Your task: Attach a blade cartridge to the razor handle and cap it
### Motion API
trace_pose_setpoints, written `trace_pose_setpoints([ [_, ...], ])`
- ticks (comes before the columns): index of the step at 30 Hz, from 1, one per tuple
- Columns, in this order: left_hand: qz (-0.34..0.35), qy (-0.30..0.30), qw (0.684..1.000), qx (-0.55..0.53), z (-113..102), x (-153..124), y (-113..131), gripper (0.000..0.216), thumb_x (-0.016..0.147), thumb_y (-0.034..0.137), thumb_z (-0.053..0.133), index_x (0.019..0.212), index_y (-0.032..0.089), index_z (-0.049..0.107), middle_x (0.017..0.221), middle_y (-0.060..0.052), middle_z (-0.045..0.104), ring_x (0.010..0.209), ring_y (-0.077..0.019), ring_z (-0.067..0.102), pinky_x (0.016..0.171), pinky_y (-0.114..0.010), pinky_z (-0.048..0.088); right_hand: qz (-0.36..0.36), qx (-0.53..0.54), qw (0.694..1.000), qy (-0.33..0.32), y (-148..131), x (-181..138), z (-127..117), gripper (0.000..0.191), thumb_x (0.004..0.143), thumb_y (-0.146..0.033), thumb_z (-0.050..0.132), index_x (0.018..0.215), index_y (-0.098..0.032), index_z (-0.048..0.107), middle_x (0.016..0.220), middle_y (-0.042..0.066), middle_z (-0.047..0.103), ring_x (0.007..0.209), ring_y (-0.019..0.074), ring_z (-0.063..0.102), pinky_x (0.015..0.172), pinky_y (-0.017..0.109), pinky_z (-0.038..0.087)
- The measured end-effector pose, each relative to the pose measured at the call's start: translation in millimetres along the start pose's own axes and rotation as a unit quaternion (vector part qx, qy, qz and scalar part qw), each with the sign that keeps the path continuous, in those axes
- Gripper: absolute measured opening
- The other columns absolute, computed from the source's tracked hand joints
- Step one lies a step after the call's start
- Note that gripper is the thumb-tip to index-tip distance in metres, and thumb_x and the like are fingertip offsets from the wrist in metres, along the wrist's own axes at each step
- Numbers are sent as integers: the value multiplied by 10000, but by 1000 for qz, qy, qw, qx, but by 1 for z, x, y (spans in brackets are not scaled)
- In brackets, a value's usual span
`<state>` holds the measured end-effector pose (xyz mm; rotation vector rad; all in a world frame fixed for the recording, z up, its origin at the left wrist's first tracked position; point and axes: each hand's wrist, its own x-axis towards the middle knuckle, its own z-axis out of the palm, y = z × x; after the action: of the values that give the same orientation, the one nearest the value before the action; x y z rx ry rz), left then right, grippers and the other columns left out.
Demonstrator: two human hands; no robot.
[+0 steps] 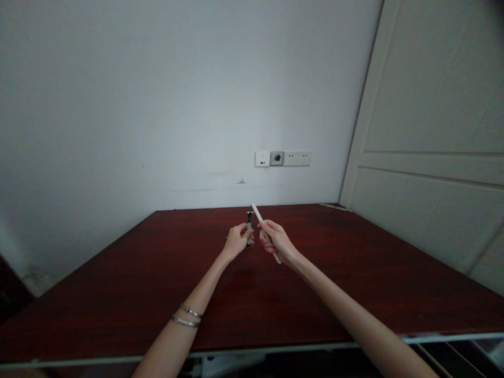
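Both my arms reach out over a dark red wooden table [157, 283]. My right hand [276, 239] is closed around a slim white stick-like tool [258, 214] that points up and away from me. My left hand [237, 240] pinches a small dark tool with a grey handle [249, 223], held upright just left of the white one. The two hands are close together above the table's middle. Two silver bracelets [187, 316] sit on my left wrist.
A white wall stands behind the table with a strip of sockets [282, 158]. A pale panelled door [429, 157] lines the right side. The table's near edge [275, 347] has a light trim.
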<state>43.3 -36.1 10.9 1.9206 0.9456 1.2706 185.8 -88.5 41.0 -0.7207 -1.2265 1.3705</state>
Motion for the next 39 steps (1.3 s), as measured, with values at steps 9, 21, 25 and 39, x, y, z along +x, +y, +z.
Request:
trace_pose_setpoints([
  [9, 28, 21, 999, -3, -4, 5, -2, 201, 749, 293, 536, 616, 142, 537, 547, 3, 570, 505, -111, 533, 515, -204, 407, 17, 41, 999, -23, 19, -12, 15, 371, 701, -534, 587, 736, -193, 446, 443, -120, 282, 325, 10, 146, 311, 142, 64],
  [21, 9, 19, 1000, -16, -6, 4, 1, 199, 756, 306, 534, 652, 137, 545, 581, -13, 585, 511, -122, 553, 501, -212, 431, -1, 68, 998, 14, 25, -10, 15, 380, 673, -536, 607, 721, -200, 435, 434, -127, 261, 318, 9, 138, 309, 140, 57],
  [25, 11, -3, 1000, -24, -5, 3, 3, 202, 756, 317, 537, 680, 131, 555, 583, -12, 583, 502, -126, 556, 502, -219, 431, -41, 78, 996, 20, 13, -6, 15, 366, 677, -516, 614, 724, -199, 437, 433, -126, 258, 318, 9, 146, 311, 142, 66],
  [39, 51, -19, 998, -17, -2, 2, -2, 234, 766, 335, 553, 675, 121, 565, 596, -11, 588, 522, -112, 546, 523, -209, 414, -50, 56, 997, 37, 26, -10, 14, 397, 685, -555, 594, 707, -194, 429, 441, -126, 263, 319, 7, 153, 295, 130, 93],
])
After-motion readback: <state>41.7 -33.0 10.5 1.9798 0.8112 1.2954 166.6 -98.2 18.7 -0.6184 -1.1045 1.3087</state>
